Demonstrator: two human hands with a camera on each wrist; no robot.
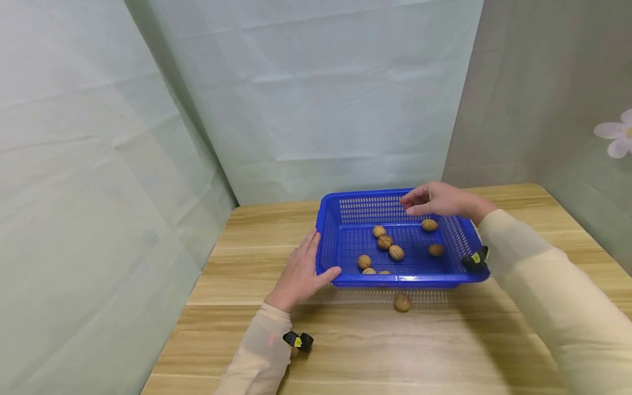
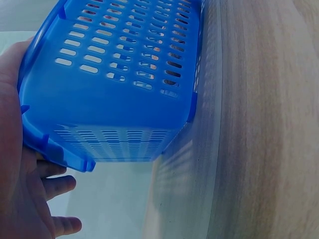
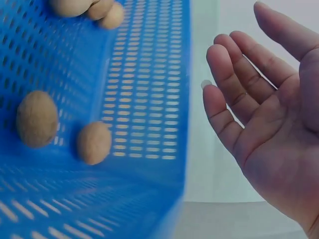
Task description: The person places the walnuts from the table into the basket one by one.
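A blue slotted plastic basket stands on the table with several walnuts scattered inside it. My left hand rests against its near left corner, fingers stretched along the left side and thumb over the front rim. In the left wrist view, spread fingertips show beyond the rim. Above the basket's back right part hovers my right hand, its fingers loosely bent. The right wrist view shows nothing in that palm. Two walnuts lie inside near the basket's right end.
One loose walnut lies on the wood-grain table, just in front of the basket. Pale cloth hangs behind the table and along both sides. Each sleeve carries a small black wrist camera.
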